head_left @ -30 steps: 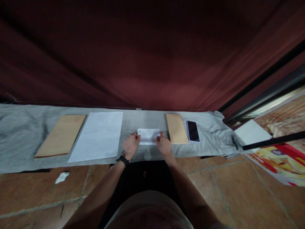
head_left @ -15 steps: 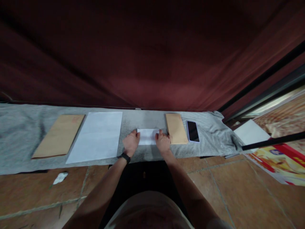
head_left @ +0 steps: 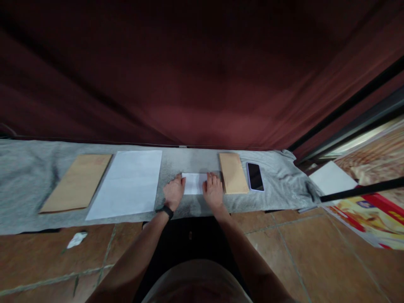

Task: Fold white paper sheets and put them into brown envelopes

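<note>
A small folded sheet of white paper lies lengthwise on the grey cloth in front of me. My left hand, with a black band on the wrist, is closed at its left end, thumb against the edge. Over the right end rests my right hand, its fingers laid flat on the paper and the thumb apart from them. That hand covers the paper's right edge. Close by on the right is a stack of brown envelopes.
A large white sheet and another brown envelope lie to the left. A phone lies right of the envelopes. Behind the cloth-covered surface hangs a dark red curtain. A printed box stands at the right.
My right hand has shifted slightly left over the paper, and its fingers now lie flatter. The left hand stays at the left end. The whole view has moved a little.
</note>
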